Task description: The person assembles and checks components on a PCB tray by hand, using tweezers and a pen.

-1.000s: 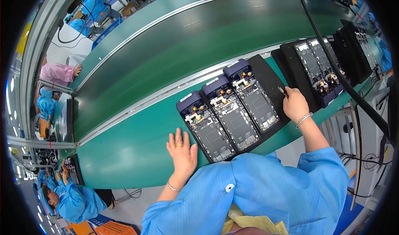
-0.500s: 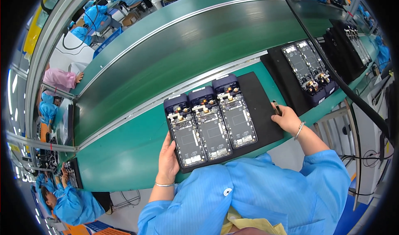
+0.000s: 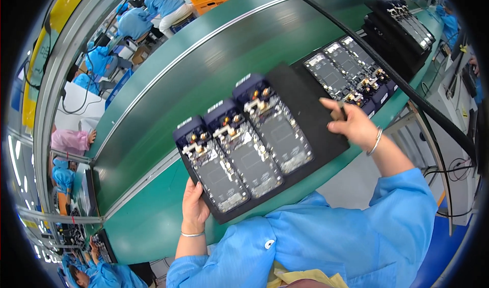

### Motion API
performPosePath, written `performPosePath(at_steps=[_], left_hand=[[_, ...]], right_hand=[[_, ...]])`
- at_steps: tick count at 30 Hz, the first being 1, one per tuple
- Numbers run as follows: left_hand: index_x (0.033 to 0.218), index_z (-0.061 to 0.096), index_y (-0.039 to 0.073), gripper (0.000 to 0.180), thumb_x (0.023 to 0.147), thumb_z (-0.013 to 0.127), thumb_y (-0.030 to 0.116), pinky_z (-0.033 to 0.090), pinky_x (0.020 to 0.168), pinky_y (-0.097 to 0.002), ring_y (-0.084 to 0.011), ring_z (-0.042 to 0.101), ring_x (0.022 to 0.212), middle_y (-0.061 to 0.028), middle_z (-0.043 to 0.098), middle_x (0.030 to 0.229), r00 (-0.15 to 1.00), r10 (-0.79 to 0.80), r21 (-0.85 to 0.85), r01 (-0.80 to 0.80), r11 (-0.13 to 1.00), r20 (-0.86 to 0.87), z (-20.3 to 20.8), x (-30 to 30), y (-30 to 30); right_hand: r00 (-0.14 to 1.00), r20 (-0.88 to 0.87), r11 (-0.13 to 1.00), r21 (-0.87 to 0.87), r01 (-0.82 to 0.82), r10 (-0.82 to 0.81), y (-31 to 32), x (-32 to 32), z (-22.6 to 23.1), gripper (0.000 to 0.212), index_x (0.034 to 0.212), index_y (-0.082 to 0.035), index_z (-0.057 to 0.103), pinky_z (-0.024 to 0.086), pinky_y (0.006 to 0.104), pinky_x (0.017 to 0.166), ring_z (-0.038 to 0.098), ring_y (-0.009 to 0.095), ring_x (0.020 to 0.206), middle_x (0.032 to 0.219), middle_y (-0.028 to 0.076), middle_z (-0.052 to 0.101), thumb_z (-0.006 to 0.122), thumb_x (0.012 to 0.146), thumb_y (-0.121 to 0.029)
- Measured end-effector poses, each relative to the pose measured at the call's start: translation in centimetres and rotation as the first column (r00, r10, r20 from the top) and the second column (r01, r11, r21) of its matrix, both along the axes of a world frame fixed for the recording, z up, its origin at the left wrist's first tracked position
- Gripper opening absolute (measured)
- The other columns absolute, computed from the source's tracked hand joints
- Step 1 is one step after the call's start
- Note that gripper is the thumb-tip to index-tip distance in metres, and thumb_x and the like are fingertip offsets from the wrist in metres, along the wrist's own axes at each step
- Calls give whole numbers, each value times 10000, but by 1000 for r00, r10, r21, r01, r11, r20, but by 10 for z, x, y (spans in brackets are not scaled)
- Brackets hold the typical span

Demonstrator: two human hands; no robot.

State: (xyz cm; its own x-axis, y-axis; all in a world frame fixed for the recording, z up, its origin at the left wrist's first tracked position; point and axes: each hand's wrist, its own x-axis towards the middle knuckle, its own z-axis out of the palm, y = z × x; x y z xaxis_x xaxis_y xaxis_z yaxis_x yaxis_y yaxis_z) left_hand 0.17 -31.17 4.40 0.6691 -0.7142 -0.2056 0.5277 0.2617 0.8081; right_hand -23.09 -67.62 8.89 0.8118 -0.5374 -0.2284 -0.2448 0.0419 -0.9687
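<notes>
My left hand grips the left edge of a flat black tray, thumb on top. Three handheld-size devices lie side by side on it: a left one, a middle one and a right one. Each has an exposed dark circuit board and a thick navy end at the far side. At the tray's right edge, my right hand is closed around a slim dark tool, its index finger stretched out. The tool's exact kind is unclear. The tray sits tilted, its left end nearer me.
Beyond the tray's right end, a second group of similar devices lies on the green bench. Farther right stands a stack of black trays. A thick black cable crosses overhead. Behind runs a green belt; co-workers sit beyond it.
The tray and its devices have turned and shifted left in view, overlapping the second group's side. My right hand has come to the tray's right edge, its index finger now extended.
</notes>
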Motion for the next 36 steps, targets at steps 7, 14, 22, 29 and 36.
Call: performPosePath(at_steps=[7, 14, 22, 29, 36], left_hand=[[1304, 452, 80, 387, 942, 590, 77, 467, 980, -382, -198, 562, 1150, -67, 559, 1286, 959, -284, -57, 285, 957, 28, 21, -20, -164], [1287, 417, 93, 326, 989, 536, 149, 495, 920, -382, -199, 597, 1091, -75, 568, 1259, 864, -501, -46, 499, 865, -45, 5, -58, -285], [1232, 542, 25, 287, 1006, 513, 199, 527, 834, -312, -181, 642, 948, -97, 614, 1129, 785, -569, 370, 467, 803, 245, -40, -20, -256], [1178, 574, -44, 251, 1003, 495, 118, 541, 832, -305, -193, 650, 924, -125, 616, 1086, 983, 12, 98, -31, 995, 186, -73, 32, -121], [1009, 666, 20, 133, 902, 597, 60, 505, 803, -316, -238, 616, 922, -115, 627, 998, 349, 234, 114, -741, 662, 908, -86, 56, -33]], right_hand=[[960, -47, 910, -332, 247, -277, -132, -33, 35, 485, 1312, -37, 570, 488, 244, 796, 584, 85, 824, 909, -1, 627, 541, 841, 78], [736, -205, 516, -827, 222, -645, -261, -100, 1, 390, 1261, -101, 631, 471, 270, 772, 611, 133, 782, 868, 56, 667, 554, 884, -42], [817, 209, 446, -752, 486, -538, -179, -30, 28, 246, 1120, -63, 675, 456, 223, 647, 590, 72, 751, 911, 21, 681, 498, 953, -28], [919, 168, 827, -513, -228, 358, 47, 66, 31, 241, 1042, -62, 694, 518, 259, 690, 654, 120, 767, 867, 88, 703, 560, 880, 54], [933, 96, 927, 116, -356, 347, 163, 170, -48, 178, 1094, -10, 640, 395, 184, 505, 513, 30, 602, 933, 69, 697, 609, 925, -55]])
